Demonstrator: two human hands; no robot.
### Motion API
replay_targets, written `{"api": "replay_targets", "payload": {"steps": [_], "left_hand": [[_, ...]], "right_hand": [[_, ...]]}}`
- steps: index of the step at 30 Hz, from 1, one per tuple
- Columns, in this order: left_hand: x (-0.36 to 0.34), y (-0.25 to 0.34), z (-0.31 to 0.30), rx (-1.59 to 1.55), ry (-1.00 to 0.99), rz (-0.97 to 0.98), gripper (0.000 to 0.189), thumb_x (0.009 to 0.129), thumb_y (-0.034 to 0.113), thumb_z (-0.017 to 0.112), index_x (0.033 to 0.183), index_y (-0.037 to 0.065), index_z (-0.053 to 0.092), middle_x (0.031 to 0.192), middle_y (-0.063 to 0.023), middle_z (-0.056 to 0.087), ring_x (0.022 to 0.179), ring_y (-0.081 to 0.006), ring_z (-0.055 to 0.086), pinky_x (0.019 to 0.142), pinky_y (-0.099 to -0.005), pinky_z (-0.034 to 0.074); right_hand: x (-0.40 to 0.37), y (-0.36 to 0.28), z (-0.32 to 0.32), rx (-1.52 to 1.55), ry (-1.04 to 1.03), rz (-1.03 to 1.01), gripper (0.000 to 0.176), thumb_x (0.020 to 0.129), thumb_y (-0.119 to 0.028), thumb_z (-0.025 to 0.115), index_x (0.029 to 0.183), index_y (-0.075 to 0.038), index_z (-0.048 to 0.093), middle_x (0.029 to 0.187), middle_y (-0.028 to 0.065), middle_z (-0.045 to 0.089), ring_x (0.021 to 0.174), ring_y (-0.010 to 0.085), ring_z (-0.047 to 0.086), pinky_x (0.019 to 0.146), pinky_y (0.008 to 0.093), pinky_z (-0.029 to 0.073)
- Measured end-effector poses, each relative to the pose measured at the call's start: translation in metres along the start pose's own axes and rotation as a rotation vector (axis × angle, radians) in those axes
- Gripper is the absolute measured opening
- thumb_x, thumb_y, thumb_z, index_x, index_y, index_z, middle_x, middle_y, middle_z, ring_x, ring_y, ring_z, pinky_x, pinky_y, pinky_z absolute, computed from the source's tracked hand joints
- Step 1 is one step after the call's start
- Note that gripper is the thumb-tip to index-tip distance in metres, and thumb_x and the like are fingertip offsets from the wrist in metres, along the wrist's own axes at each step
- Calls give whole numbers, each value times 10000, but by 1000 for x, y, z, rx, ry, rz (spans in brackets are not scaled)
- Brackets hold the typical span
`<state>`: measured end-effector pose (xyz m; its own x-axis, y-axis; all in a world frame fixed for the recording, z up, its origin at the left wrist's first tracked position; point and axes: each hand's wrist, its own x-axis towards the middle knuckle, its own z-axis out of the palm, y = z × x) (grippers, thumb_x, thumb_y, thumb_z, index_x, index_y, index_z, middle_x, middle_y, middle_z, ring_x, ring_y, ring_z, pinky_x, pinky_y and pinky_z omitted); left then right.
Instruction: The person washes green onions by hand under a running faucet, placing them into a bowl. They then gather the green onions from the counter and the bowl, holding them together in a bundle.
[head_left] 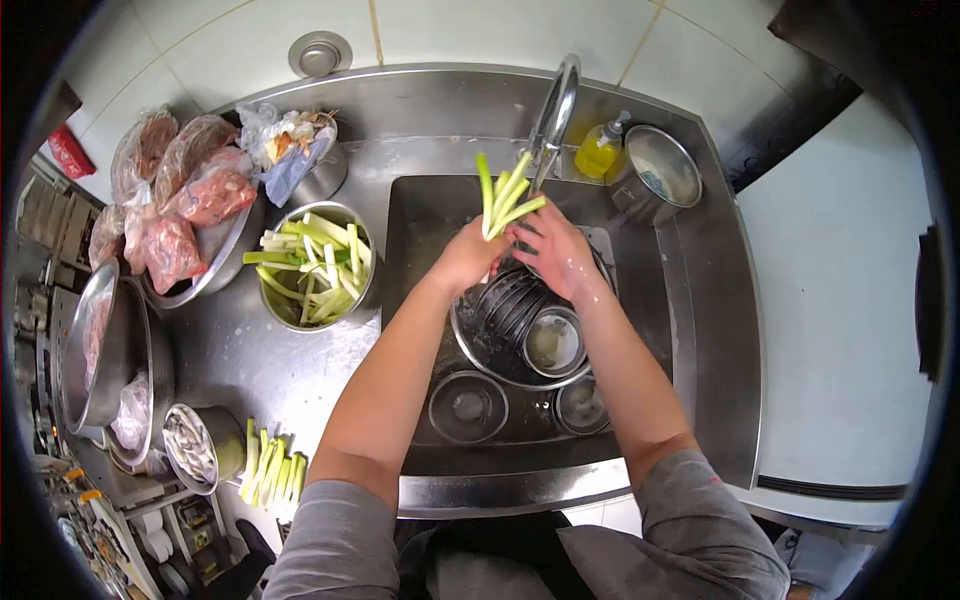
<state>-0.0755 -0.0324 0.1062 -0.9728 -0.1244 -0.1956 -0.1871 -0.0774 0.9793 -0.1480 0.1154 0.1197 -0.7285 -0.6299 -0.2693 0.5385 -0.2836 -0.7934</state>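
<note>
"Where are the green stalks (508, 198)?"

"Over the sink (642, 370), by the tap (564, 105). The left hand (470, 257) wraps its fingers round them; the right hand (556, 257) has fingers a bit spread."

"Easy to hold?"

"Likely light, stiff and slippery. Hold the bunch low, gently."

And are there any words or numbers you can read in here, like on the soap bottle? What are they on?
No words, numbers or signs can be read.
Red thing at the left edge: any print is too small and blurred.
Soap bottle: no readable label.
</note>
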Motion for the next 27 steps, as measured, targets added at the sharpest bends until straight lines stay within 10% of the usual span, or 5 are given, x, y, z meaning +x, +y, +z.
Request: {"api": "replay_targets", "payload": {"steps": [5,15,19,21,27], "left_hand": [[3,-13,19,507,297,100,419,799,76,585,1183,-31,456,1025,-326,591,1011,-448,570,835,-474,460],[-81,-67,19,601,365,191,180,910,219,466,957,97,589,829,-207,649,799,-402,625,713,-510,477],[-142,-125,-3,830,137,-169,281,843,102,517,1118,118,572,989,-202,622,934,-375,606,808,-456,483],[-182,-133,-11,738,72,-48,539,820,44,558,1343,75,431,1253,-220,475,1151,-378,488,960,-408,431],[-315,-57,-51,401,315,225,820,840,264,670,1456,28,182,1397,-252,296,1304,-386,328,1088,-401,298]], "right_hand": [[32,34,32,-485,111,-167,346,909,-255,617,1156,-42,500,1004,98,599,938,190,584,836,354,461],[42,-34,-2,232,-33,-97,356,933,-381,544,1074,-57,500,950,78,582,966,248,574,949,469,449],[27,19,-41,-169,-112,33,242,936,-201,553,1133,-62,525,947,66,591,882,207,598,830,393,503],[0,59,-44,-1444,31,-94,181,913,-97,523,1087,-48,524,764,66,571,659,179,582,594,327,484],[-124,155,143,-172,-89,360,281,849,-131,655,1089,-65,524,825,32,578,694,145,590,613,297,507]]}}
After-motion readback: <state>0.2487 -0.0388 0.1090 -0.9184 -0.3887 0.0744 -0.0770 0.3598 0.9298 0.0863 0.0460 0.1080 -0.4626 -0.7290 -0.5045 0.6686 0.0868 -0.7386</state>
